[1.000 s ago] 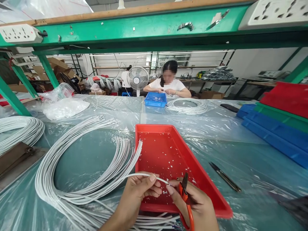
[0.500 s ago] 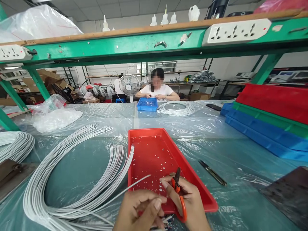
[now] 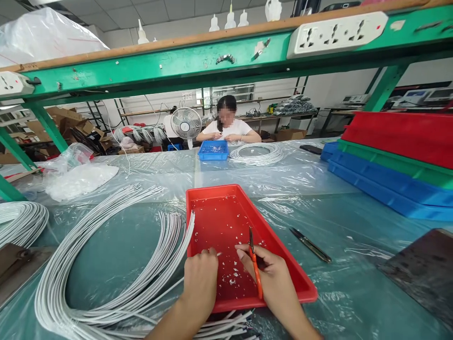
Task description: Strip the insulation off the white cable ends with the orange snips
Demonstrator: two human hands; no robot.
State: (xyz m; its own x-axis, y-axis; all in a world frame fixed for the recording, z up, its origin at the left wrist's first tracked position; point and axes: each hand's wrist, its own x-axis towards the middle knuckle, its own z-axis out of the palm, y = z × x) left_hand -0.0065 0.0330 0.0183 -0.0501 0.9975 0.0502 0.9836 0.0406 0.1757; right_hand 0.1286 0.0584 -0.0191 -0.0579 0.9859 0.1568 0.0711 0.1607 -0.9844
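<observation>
Over the near left part of a red tray (image 3: 240,245), my left hand (image 3: 201,278) is closed, its back turned to me. One white cable (image 3: 173,287) runs from the bundle into it, and a small pale tip shows past the knuckles; the fingers themselves are mostly hidden. My right hand (image 3: 274,276) holds orange-handled scissors (image 3: 256,274), dark blades pointing up and away, thumb and forefinger close together. Small white scraps lie scattered in the tray. A large coiled bundle of white cables (image 3: 60,264) curves round on the left, and several cable ends stick out below the tray.
Metal thread snips (image 3: 311,245) lie right of the tray. Stacked red, green and blue trays (image 3: 396,165) stand at the right. Across the table a person (image 3: 228,125) works by a blue tray (image 3: 213,150) and a cable coil (image 3: 256,154). A green shelf beam (image 3: 170,71) crosses overhead.
My left hand has moved up and turned its back to me, closing round the cable. My right hand has shifted slightly, with the scissors now more edge-on.
</observation>
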